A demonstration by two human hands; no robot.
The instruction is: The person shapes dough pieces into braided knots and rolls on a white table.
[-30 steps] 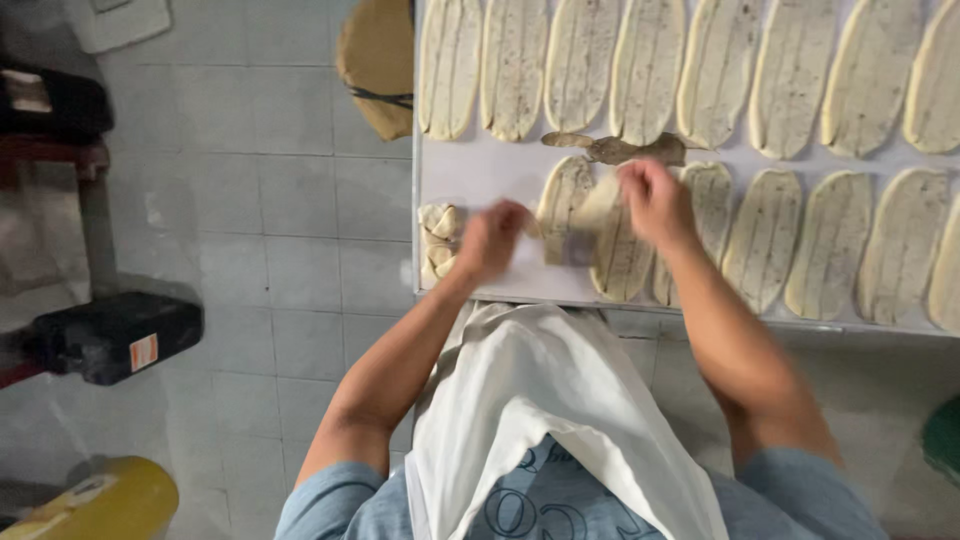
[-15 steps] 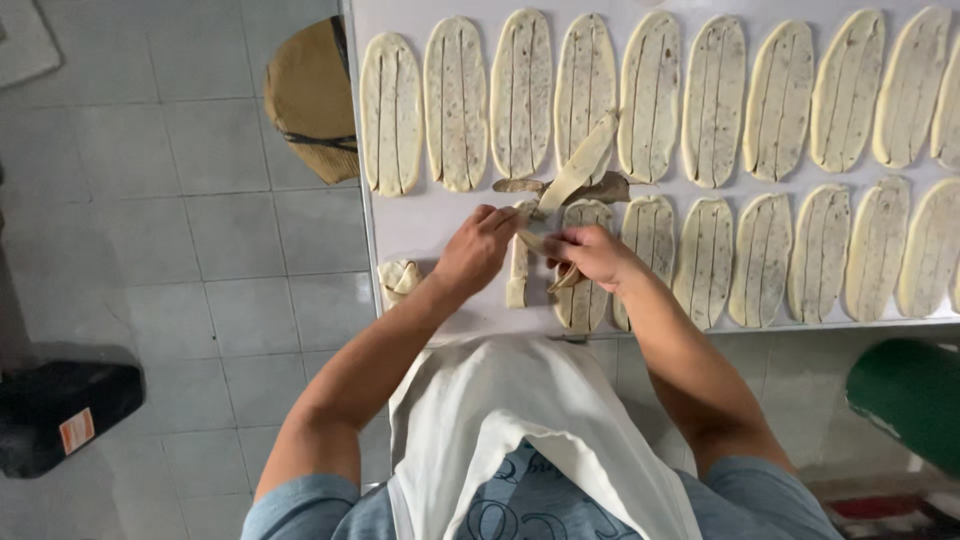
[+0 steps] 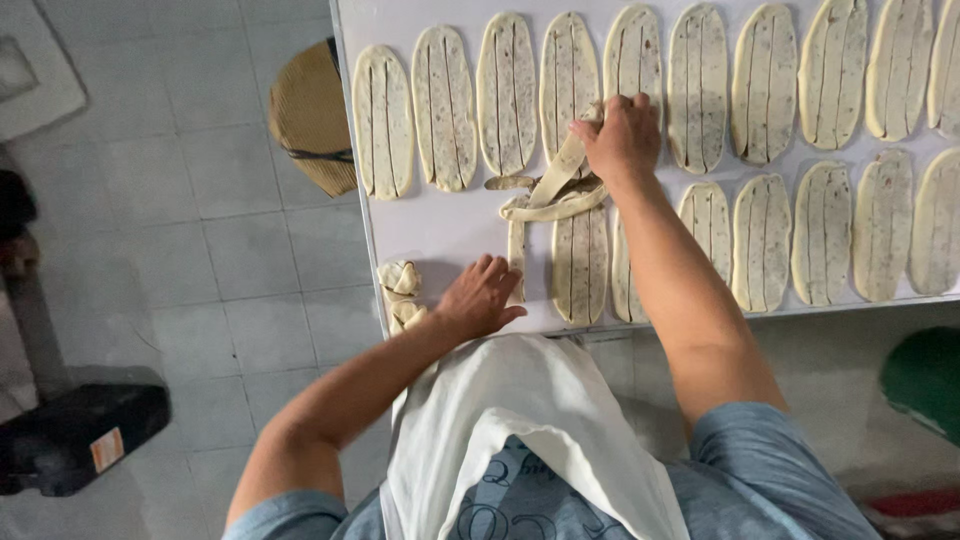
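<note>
Two hands stretch one dough strip [image 3: 545, 195] on the table [image 3: 450, 230]: right hand [image 3: 622, 135] pinches its far end, left hand [image 3: 480, 298] presses flat on its near end. Next, twisting probably needs even tension.

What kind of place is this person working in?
Most likely a bakery or pastry workshop. Rows of flat oval dough pieces, scored lengthwise, cover a white worktable; the right hand pulls a dough strip while the left hand pins its end, and the person wears a white apron.

Short blue sleeves, white apron [image 3: 520, 440] (bare forearms).
</note>
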